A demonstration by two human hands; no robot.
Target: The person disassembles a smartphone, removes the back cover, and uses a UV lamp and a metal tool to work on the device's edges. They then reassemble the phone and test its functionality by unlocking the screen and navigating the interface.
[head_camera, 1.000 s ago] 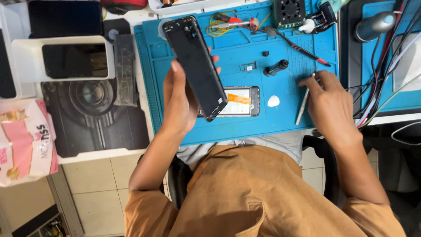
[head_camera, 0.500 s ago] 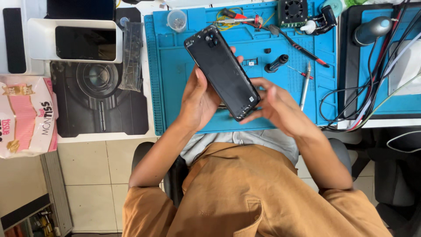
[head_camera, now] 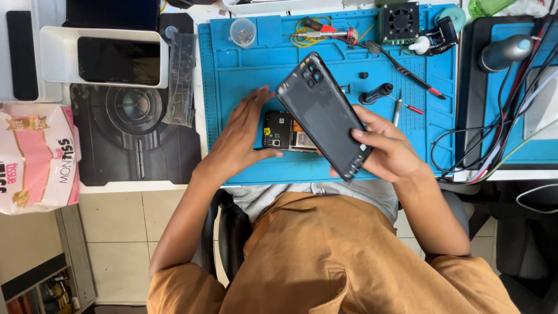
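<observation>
Right hand [head_camera: 390,152] clamped on dark back cover [head_camera: 324,114], held tilted above blue mat [head_camera: 244,75] (camera cutout toward top). Left hand [head_camera: 239,138] spread flat, fingers open, touching left edge of opened phone [head_camera: 285,131] lying on mat, partly hidden under cover. Probably circuit board showing inside. 2 screwdrivers [head_camera: 401,106] just right of cover.

Just one head cam, looking straight down from close above at the table [head_camera: 145,186], lap and floor tiles.
</observation>
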